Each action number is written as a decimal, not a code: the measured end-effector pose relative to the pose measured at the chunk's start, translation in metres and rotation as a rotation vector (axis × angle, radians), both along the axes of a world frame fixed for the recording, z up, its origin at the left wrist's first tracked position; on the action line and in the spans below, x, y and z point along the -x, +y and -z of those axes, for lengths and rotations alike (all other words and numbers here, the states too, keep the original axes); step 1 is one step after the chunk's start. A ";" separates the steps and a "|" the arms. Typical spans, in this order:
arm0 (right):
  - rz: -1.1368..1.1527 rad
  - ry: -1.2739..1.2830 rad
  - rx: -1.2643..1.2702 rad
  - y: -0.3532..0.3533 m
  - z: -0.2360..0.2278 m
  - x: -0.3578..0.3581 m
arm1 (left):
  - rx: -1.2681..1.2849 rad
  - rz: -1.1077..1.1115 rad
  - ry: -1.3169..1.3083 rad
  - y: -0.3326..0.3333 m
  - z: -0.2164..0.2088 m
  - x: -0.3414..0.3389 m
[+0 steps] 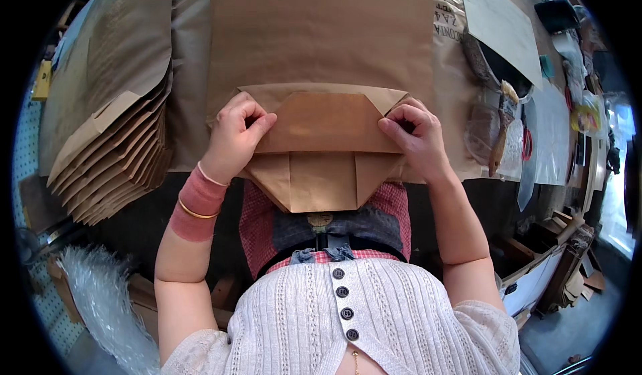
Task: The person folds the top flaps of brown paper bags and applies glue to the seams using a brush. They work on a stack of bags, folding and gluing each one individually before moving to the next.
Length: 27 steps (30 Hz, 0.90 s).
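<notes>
A large brown paper bag [321,34] lies flat on the table, its folded bottom end [324,181] hanging over the near edge toward me. Across that end runs a darker brown strip [328,122] with slanted upper corners. My left hand [235,131] pinches the folded paper at the strip's left side, thumb on top. At the strip's right side my right hand [420,133] pinches the paper in the same way. Both hands are level with each other, and the fingers beneath the paper are partly hidden.
Several folded paper bags [117,154] lie fanned in a stack at the left. On the right are a brush [503,128], red-handled scissors [527,144], a dark container [491,64] and a pale board [501,21]. Clear plastic strands [103,301] stand at lower left.
</notes>
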State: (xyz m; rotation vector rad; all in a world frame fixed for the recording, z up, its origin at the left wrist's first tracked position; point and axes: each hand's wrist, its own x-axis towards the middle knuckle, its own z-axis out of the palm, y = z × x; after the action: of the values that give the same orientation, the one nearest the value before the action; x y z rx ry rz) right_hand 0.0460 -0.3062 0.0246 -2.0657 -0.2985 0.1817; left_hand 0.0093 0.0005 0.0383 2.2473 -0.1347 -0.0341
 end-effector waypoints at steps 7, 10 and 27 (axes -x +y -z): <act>0.105 -0.265 0.396 0.019 0.017 0.002 | -0.364 -0.207 -0.330 -0.029 0.021 0.000; 0.193 -0.271 0.631 0.039 0.015 -0.008 | -0.670 -0.262 -0.164 -0.036 0.025 -0.018; -0.258 -0.368 0.594 0.048 -0.005 0.036 | -0.697 0.215 -0.054 -0.039 0.005 0.017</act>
State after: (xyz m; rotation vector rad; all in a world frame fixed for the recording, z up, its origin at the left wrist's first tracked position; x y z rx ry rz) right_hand 0.0096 -0.2580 0.0293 -2.6430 -0.8190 0.0432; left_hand -0.0076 -0.0389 0.0329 2.9188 -0.4510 -0.1559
